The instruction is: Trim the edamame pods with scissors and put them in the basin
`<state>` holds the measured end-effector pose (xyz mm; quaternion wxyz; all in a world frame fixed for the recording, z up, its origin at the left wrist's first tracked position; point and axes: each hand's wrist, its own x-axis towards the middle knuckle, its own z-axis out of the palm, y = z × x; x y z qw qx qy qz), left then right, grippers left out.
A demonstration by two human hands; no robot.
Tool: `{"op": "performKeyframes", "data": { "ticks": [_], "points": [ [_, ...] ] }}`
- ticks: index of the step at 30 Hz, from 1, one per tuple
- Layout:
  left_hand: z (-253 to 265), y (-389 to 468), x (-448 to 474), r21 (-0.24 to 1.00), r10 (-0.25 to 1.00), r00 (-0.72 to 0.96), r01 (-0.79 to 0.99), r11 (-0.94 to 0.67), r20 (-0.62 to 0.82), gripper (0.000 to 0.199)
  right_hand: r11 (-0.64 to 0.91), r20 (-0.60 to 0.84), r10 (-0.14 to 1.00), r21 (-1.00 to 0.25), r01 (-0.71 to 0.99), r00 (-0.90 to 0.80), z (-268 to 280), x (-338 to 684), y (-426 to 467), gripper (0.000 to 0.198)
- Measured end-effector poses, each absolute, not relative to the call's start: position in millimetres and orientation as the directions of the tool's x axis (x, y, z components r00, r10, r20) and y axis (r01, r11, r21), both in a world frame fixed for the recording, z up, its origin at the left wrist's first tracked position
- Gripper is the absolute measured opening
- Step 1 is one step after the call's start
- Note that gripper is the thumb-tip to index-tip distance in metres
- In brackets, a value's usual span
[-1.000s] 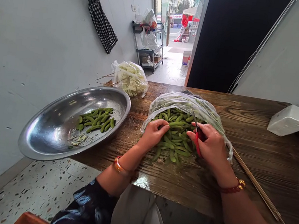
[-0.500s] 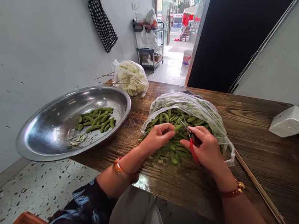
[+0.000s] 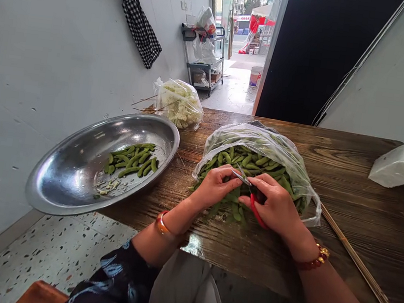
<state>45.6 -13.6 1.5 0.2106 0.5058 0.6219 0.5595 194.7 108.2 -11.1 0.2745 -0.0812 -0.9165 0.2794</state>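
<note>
We see our left hand [image 3: 215,187] pinching 1 edamame pod [image 3: 236,177] between thumb and fingertips, just above the heap of pods [image 3: 256,164] spilling from the clear plastic bag [image 3: 263,142] on the wooden table [image 3: 364,217]. The pod's long axis seems to run left to right, its free end pointing toward our right hand [image 3: 273,205], though our fingers hide most of it. That right hand is closed around the red handles of the scissors [image 3: 252,194], fingers curled tight; the blades reach leftward, their tips touching or just beside the pod's free end. So the pod lies between our 2 hands, held by the left, nearest the scissor tips. Well to the left, the steel basin [image 3: 72,179] holds a small cluster of pods.
</note>
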Motion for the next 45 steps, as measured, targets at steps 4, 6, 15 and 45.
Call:
{"op": "performKeyframes", "data": {
  "ticks": [4,6,15,45],
  "points": [
    [4,-13,49,0.899,0.887,-0.331,0.401,-0.179,0.324,0.02,0.843,0.458,0.291,-0.538,-0.001,-0.84,-12,194,107,0.04],
    [5,-13,50,0.903,0.899,-0.311,0.392,-0.174,0.308,0.021,0.844,0.461,0.28,-0.536,-0.013,-0.842,-12,194,107,0.039],
    [6,-15,48,0.939,0.915,-0.337,0.327,-0.108,0.222,0.024,0.831,0.439,0.247,-0.554,-0.044,-0.864,-16,195,111,0.035],
    [-2,-13,44,0.97,0.859,-0.51,-0.182,-0.16,0.045,0.028,0.78,0.52,0.402,-0.625,-0.015,-0.754,-14,191,112,0.042]
  ]
}}
